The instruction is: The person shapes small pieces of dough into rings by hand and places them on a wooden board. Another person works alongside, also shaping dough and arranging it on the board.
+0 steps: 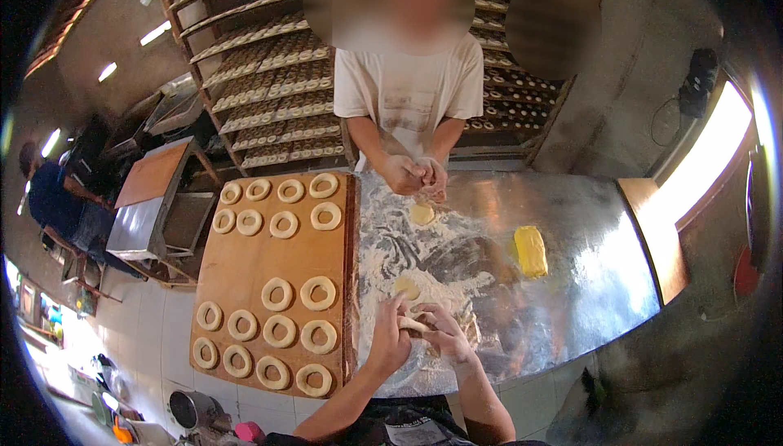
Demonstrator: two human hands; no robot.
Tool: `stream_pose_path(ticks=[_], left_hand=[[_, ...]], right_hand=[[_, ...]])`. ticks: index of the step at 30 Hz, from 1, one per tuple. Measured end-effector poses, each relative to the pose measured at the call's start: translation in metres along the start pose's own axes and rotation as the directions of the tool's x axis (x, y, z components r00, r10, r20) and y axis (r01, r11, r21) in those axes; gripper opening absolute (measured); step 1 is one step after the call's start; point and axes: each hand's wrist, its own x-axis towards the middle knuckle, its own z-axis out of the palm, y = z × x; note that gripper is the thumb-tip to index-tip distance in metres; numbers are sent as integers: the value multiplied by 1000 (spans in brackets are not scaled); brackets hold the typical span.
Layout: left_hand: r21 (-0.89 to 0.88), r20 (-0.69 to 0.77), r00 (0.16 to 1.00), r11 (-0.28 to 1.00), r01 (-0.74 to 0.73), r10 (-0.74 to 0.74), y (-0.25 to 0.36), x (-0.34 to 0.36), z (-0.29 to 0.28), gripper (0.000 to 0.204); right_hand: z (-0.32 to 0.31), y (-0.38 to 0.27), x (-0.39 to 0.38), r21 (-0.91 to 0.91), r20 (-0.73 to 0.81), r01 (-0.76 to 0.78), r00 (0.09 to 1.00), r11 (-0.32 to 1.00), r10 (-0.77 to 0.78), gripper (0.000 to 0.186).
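Over the near side of the floured metal table [571,299], my left hand [391,338] and my right hand [444,335] are both closed on one piece of pale dough [413,324]. The fingers cover part of it, so its full shape cannot be made out. Just beyond my fingers, a small round of dough [406,285] lies in the scattered flour [444,283]. To my left, a wooden board [261,262] carries several dough rings [279,331], grouped in rows at its near and far ends.
Across the table a co-worker in a pale shirt [408,91] holds both hands [418,175] together above another dough round [422,214]. A yellow block [531,251] rests right of the flour. Behind stand racks of ring-filled trays [273,83]. Another person [61,201] sits at far left.
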Motion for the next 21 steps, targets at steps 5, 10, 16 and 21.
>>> stream_pose_path(ticks=[5, 10, 16, 21], left_hand=[[-676, -79, 983, 716, -175, 165, -3, -9, -15, 47], [269, -171, 982, 963, -25, 73, -21, -8, -43, 29], [392, -245, 946, 914, -102, 211, -27, -22, -98, 24], [436, -237, 899, 868, -239, 367, -28, -29, -160, 24]], right_hand=[[19, 2, 15, 384, -35, -30, 998, 923, 47, 42], [57, 22, 35, -298, -9, 23, 1000, 954, -27, 64], [99, 44, 82, -434, 312, 375, 916, 819, -254, 86], [151, 60, 104, 165, 149, 169, 969, 972, -194, 89]])
